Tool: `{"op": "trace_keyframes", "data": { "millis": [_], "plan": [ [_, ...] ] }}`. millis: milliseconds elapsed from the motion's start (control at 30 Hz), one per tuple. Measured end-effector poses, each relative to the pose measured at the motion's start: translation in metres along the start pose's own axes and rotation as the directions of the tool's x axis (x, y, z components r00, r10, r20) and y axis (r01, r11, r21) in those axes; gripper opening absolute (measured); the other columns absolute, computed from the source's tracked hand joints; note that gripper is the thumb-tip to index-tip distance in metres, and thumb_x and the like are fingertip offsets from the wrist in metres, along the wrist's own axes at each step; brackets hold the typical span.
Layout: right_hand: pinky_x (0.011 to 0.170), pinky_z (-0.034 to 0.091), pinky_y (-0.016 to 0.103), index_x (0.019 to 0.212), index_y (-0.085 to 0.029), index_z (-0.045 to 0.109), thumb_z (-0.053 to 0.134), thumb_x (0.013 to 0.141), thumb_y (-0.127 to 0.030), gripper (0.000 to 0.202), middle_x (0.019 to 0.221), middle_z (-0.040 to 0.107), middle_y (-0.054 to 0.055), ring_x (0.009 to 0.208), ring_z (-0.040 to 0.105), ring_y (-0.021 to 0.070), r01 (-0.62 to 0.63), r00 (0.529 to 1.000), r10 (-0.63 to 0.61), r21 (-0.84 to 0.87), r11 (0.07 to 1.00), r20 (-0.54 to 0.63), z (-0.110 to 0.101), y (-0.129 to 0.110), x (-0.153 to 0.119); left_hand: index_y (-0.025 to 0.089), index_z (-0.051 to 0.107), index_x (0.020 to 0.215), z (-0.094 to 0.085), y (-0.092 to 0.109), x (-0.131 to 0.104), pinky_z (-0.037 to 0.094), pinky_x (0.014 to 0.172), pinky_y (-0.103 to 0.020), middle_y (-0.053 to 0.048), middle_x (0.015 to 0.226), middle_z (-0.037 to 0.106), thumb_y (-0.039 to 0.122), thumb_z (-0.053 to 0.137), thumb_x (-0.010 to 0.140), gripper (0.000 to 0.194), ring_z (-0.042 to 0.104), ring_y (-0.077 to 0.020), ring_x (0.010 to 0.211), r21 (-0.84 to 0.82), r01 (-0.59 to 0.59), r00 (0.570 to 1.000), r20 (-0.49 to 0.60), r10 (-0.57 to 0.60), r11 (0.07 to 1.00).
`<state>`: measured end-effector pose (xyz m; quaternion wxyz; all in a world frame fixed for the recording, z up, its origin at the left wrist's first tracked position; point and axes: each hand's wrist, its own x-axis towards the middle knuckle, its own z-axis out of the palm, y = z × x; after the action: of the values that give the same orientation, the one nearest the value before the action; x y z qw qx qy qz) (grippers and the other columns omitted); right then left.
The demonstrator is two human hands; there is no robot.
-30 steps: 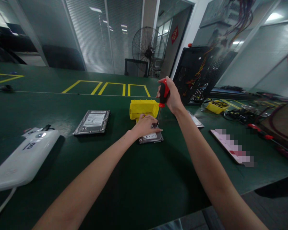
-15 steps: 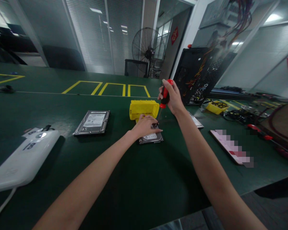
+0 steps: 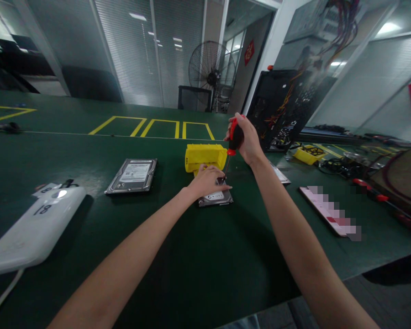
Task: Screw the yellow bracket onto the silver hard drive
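I count one screwdriver (image 3: 236,137), one yellow bin (image 3: 205,155) mid-bench (image 3: 185,260), one hard drive (image 3: 216,197) just in front of the bin, and another, the wider drive (image 3: 133,175), left of it. My left hand (image 3: 207,180) lies low, palm down, fingers partly spread, touching the hard drive. My right hand (image 3: 248,141) is raised right of the bin, fingers curled closed round the screwdriver's handle, shaft pointing down to the hard drive.

Two hard drives (image 3: 133,176) (image 3: 215,199), one partly hidden lookalike (image 3: 280,174), one held screwdriver (image 3: 236,137), two yellow bins (image 3: 206,156) (image 3: 308,156), one fan (image 3: 212,68), one computer case (image 3: 270,105)
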<state>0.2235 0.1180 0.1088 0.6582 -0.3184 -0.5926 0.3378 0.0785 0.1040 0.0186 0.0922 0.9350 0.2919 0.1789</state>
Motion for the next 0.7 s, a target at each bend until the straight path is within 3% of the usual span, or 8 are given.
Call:
{"op": "trace_keyframes", "data": {
  "millis": [167, 333, 600, 700],
  "plan": [
    [0.052, 0.047, 0.022, 0.082, -0.024, 0.050, 0.070, 0.071, -0.055, 0.039, 0.071, 0.055, -0.006, 0.056, 0.053, 0.0068, -0.019, 1.000, 0.019, 0.048, 0.999, 0.003, 0.0002, -0.0021, -0.0021, 0.019, 0.064, 0.112, 0.0003, -0.0004, -0.0001, 0.029, 0.101, -0.049, -0.009, 0.123, 0.063, 0.063, 0.046, 0.089, 0.053, 0.052, -0.0283, 0.118, -0.011, 0.001, 1.000, 0.000, -0.001, 1.000],
    [0.047, 0.042, 0.021, 0.081, -0.025, 0.046, 0.073, 0.069, -0.054, 0.041, 0.067, 0.052, -0.008, 0.049, 0.048, 0.0052, -0.025, 0.999, 0.023, 0.052, 0.998, 0.026, 0.0027, -0.0034, -0.0040, 0.019, 0.065, 0.112, 0.0014, -0.0014, -0.0004, 0.029, 0.100, -0.049, -0.009, 0.123, 0.063, 0.062, 0.046, 0.090, 0.052, 0.053, -0.0290, 0.117, -0.007, -0.003, 1.000, -0.008, 0.002, 1.000],
    [0.048, 0.042, 0.024, 0.092, -0.026, 0.056, 0.045, 0.080, -0.073, 0.050, 0.067, 0.049, -0.004, 0.051, 0.047, 0.0080, -0.029, 0.996, 0.027, 0.024, 0.999, 0.082, 0.0001, -0.0021, -0.0011, 0.017, 0.066, 0.112, 0.0011, -0.0014, -0.0005, 0.029, 0.101, -0.049, -0.010, 0.121, 0.063, 0.062, 0.047, 0.089, 0.054, 0.053, -0.0297, 0.116, -0.015, -0.007, 1.000, -0.005, 0.007, 1.000],
    [0.049, 0.043, 0.024, 0.089, -0.025, 0.057, 0.045, 0.079, -0.074, 0.051, 0.069, 0.050, -0.003, 0.053, 0.049, 0.0081, -0.023, 0.996, 0.021, 0.022, 0.999, 0.086, -0.0022, 0.0004, 0.0007, 0.018, 0.065, 0.112, 0.0005, -0.0002, -0.0001, 0.029, 0.100, -0.048, -0.009, 0.121, 0.063, 0.063, 0.046, 0.089, 0.053, 0.052, -0.0294, 0.117, -0.005, -0.001, 1.000, 0.002, 0.001, 1.000]
  ]
}}
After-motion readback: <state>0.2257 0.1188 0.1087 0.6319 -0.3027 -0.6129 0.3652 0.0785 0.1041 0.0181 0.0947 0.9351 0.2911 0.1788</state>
